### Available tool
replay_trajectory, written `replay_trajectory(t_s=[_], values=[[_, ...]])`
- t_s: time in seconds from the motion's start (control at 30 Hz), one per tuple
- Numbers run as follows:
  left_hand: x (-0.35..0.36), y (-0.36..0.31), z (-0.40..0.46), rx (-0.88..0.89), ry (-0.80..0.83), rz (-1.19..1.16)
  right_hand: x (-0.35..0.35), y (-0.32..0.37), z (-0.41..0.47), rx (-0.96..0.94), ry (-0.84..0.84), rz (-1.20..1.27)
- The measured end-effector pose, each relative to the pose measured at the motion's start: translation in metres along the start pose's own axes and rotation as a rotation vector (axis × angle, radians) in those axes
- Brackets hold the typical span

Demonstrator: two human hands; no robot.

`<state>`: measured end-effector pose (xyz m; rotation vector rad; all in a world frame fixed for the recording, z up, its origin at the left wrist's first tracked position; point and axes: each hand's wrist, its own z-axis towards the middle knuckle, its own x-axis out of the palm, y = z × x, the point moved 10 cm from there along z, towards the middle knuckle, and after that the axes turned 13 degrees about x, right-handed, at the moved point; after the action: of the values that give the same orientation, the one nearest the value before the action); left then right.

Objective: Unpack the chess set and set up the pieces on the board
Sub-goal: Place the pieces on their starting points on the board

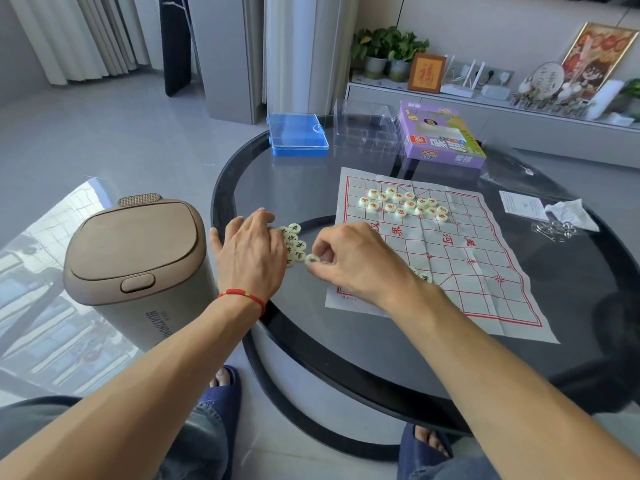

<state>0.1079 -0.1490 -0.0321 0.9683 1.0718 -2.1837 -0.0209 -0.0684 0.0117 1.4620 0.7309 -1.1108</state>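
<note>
Pale cream, with a dark character on top, a round piece (312, 259) sits pinched in the grip of the right hand (349, 259), thumb and forefinger closed on its rim, just left of the board (450, 258) at the centre of the frame. The left hand (251, 251) lies flat and spread, palm down, released, grasping nothing; its fingers rest against a cluster of black-marked pieces (293, 242) on the bare glass surface (311, 188). A red cord (242, 295) circles the left wrist.

The board is a creased paper sheet with red lines, lying right of centre. On its far side, a loose heap of red-marked pieces (405, 204) sits unsorted. Two or three more pieces (420, 274) show at the board's near edge, partly hidden behind the right wrist; their markings cannot be read.

Farther up the frame, a blue case (298, 135), a clear tray (367, 128) and a purple box (441, 138) stand along the back of the surface. At right lie a paper slip (521, 204), crumpled wrapping (569, 213) and clear film. A tan bin (135, 258) stands on the floor at left.
</note>
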Motion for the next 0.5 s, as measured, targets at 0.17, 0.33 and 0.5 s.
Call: replay_trajectory(t_s=[0.17, 0.33, 0.5], values=[[0.001, 0.0, 0.0, -0.004, 0.005, 0.001, -0.056, -0.09, -0.008, 0.229, -0.107, -0.019], [0.001, 0.0, 0.0, -0.001, -0.003, -0.006, -0.071, -0.168, -0.021, 0.468, -0.039, -0.093], [-0.001, 0.003, 0.001, -0.009, -0.03, -0.021, -0.057, -0.106, -0.015, 0.255, -0.055, -0.053]])
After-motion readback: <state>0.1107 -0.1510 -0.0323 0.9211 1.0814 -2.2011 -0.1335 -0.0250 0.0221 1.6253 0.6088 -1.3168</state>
